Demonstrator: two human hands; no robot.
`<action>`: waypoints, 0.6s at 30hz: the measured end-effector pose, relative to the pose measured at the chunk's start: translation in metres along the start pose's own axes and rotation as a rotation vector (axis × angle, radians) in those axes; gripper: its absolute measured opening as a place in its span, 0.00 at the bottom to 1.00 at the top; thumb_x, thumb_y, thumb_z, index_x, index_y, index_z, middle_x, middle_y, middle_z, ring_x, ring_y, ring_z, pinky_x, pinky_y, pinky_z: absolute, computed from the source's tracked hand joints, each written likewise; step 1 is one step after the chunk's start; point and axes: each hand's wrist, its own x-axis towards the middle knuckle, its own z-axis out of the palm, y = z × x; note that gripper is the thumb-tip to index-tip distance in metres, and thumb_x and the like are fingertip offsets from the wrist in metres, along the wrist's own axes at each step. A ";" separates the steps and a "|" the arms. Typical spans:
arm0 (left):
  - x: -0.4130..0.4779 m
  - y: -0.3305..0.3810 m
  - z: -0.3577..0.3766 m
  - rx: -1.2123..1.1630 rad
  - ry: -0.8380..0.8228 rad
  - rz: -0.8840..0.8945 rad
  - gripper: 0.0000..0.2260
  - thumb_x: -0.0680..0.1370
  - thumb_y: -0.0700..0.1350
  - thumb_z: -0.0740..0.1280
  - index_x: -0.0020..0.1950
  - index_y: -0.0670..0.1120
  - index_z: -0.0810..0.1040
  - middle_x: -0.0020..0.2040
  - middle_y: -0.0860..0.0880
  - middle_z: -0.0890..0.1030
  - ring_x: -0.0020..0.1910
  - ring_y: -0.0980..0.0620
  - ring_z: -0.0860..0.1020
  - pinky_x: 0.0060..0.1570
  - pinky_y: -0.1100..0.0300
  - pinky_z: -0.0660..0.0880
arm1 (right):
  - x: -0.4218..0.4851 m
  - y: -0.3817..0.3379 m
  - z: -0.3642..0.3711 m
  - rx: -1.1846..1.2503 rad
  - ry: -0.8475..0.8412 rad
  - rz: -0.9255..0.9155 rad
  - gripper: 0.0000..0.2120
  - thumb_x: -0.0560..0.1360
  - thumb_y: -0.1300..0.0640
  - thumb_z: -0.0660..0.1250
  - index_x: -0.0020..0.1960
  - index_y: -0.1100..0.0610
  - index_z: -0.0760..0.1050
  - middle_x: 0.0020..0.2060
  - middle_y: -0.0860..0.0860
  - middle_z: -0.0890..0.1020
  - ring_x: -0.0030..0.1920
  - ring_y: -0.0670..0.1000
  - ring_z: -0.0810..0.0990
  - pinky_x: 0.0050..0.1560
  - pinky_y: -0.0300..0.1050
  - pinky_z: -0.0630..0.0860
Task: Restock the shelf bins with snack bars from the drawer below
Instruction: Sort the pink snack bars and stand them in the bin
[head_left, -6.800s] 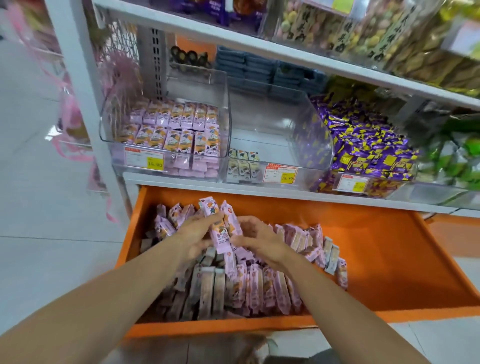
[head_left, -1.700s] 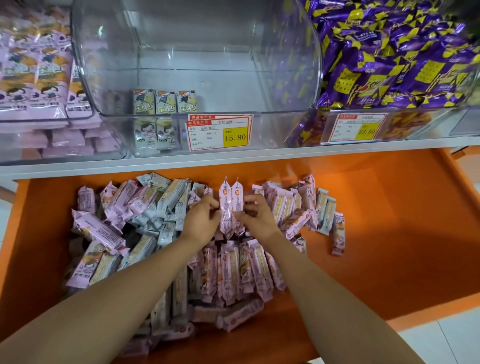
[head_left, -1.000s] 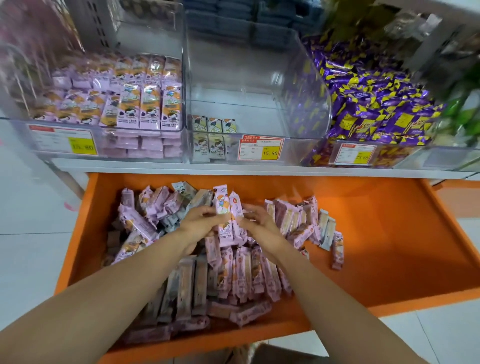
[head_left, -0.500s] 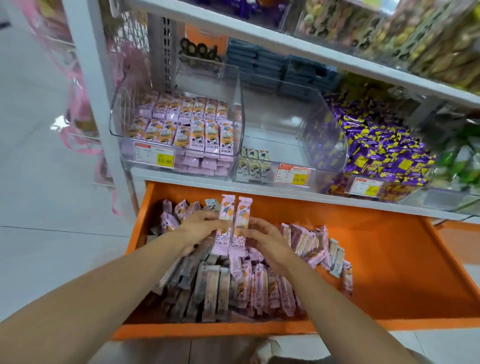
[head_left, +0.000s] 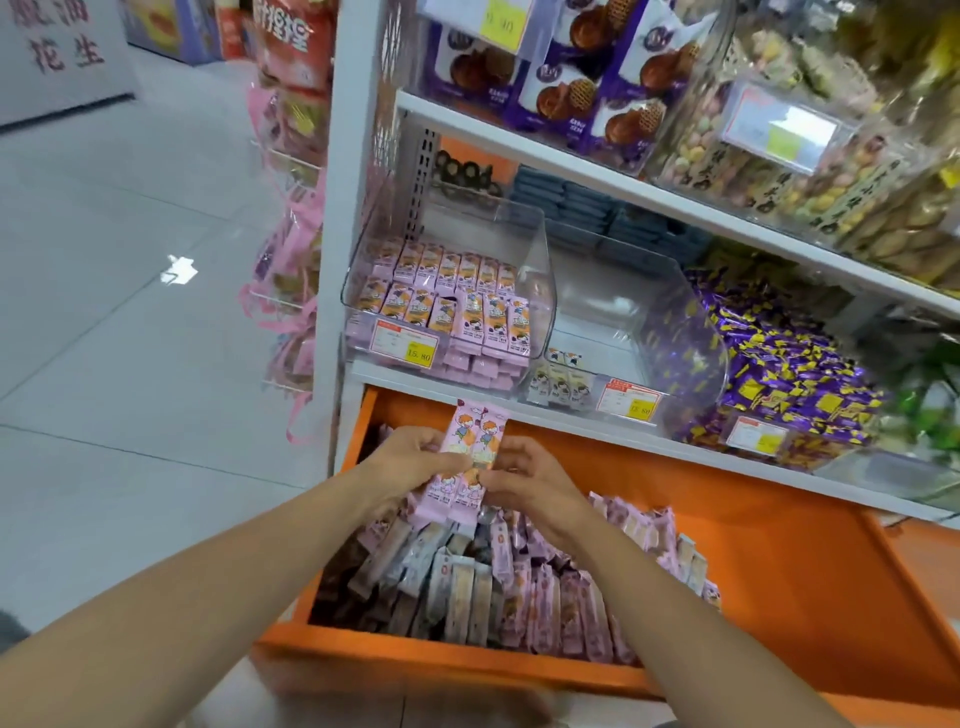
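Holding a pair of pink snack bars (head_left: 470, 457) upright, side by side and touching, above the left end of the open orange drawer (head_left: 779, 571), tops level with the front edge of the shelf (head_left: 436, 379). Gripped from the left by the left hand (head_left: 410, 457) and from the right by the right hand (head_left: 527, 478), fingers of both curled round the wrappers' edges. Underneath, heaped in the drawer's left half, a pile of bars (head_left: 498, 587), pink ones and paler ones mixed. Up on the shelf at left, a clear bin (head_left: 543, 280) filled with rows of pink bars, a price tag (head_left: 408, 345) on its front. Just beside it on the right, a second clear bin (head_left: 608, 306) with only a few small packets (head_left: 558, 384) at its front. Farther right, purple and yellow sweets (head_left: 779, 364) in a heap.
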 end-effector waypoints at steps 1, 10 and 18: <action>-0.003 0.002 -0.004 0.003 0.018 0.009 0.11 0.75 0.42 0.74 0.52 0.35 0.80 0.38 0.48 0.84 0.35 0.51 0.79 0.39 0.57 0.77 | 0.000 -0.005 0.003 0.000 -0.013 -0.003 0.25 0.71 0.68 0.73 0.64 0.62 0.68 0.58 0.64 0.76 0.50 0.56 0.82 0.47 0.48 0.81; -0.021 0.031 -0.035 0.060 0.043 0.106 0.15 0.72 0.47 0.76 0.49 0.37 0.81 0.38 0.45 0.77 0.37 0.49 0.72 0.39 0.57 0.67 | 0.013 -0.068 0.034 -0.073 -0.035 -0.067 0.39 0.63 0.45 0.80 0.66 0.61 0.69 0.60 0.61 0.80 0.56 0.59 0.82 0.55 0.59 0.80; -0.015 0.071 -0.070 -0.006 0.043 0.244 0.31 0.69 0.55 0.78 0.66 0.46 0.72 0.54 0.45 0.82 0.54 0.49 0.81 0.60 0.54 0.75 | 0.043 -0.126 0.056 -0.091 -0.030 -0.102 0.11 0.74 0.61 0.71 0.55 0.57 0.74 0.45 0.53 0.85 0.44 0.54 0.83 0.47 0.50 0.82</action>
